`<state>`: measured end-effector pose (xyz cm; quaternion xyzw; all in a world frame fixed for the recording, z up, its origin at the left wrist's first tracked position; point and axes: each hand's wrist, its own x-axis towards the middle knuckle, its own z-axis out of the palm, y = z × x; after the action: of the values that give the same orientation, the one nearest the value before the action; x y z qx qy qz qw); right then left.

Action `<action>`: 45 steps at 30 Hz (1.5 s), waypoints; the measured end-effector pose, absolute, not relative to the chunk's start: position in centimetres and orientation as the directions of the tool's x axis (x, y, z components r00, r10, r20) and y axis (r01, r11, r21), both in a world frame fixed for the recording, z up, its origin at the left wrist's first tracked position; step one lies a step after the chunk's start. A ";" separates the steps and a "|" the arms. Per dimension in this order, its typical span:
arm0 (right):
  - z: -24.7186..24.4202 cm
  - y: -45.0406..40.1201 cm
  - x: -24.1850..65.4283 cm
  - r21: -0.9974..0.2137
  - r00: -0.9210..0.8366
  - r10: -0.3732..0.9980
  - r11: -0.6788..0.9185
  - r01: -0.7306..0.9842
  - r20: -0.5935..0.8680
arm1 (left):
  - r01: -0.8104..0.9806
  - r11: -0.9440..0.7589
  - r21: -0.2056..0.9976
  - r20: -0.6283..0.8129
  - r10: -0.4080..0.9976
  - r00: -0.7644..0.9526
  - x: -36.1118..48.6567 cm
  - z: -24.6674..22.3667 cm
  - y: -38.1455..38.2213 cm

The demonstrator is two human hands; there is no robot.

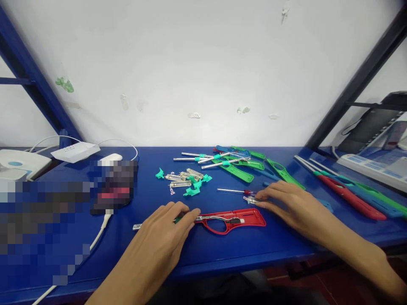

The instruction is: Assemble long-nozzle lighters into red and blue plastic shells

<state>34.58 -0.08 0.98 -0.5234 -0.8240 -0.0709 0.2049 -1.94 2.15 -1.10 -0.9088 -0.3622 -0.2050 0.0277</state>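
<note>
The front end of the red casing (pixel 256 217) is covered by the left hand (pixel 168 222); the far end of the clear part (pixel 251 199) is hidden by the right fingers (pixel 270 195); the phone (pixel 116 186) is obscured by pixel blocks, as is whatever lies left of it; the white device (pixel 23 161) is cut off by the left edge; the power strip (pixel 375 167) is cut off by the right.

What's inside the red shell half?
Visible: a pale wire running along the red shell half to a small black part with a whitish end. The left hand covers the shell's left end, so its contents there can't be seen.
</note>
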 end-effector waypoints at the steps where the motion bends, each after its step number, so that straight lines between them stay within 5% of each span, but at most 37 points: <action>1: 1.0 -0.2 34.7 -0.093 -0.370 0.830 0.444 0.891 0.417 | 0.666 -0.739 0.102 0.408 0.642 0.649 -2.0 -1.1 2.1; 10: 0.9 -1.1 34.8 -0.133 -0.358 0.832 0.448 0.884 0.424 | 0.584 -0.807 0.091 0.464 0.553 0.692 0.8 1.4 1.4; 17: 2.2 -1.9 30.7 -0.173 -0.395 0.796 0.516 0.839 0.459 | 0.581 -0.814 -0.030 0.202 0.564 0.801 4.4 2.9 2.4; 22: 1.5 -1.9 28.4 -0.186 -0.509 0.750 0.621 0.761 0.423 | 0.624 -0.780 -0.038 0.153 0.613 0.775 4.7 3.2 2.3; 37: 0.2 -1.5 27.3 -0.274 -0.324 0.757 0.545 0.792 0.567 | 0.652 -0.756 0.059 0.364 0.625 0.691 3.7 0.9 2.7; 45: 0.0 -2.0 28.1 -0.159 -0.434 0.697 0.612 0.775 0.570 | 0.644 -0.733 0.217 0.399 0.669 0.627 3.8 0.4 2.7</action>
<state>28.08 -1.99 -0.01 -0.4359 -0.8444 -0.0636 0.3050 3.79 2.75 0.36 -0.9016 -0.3641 -0.2318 -0.0265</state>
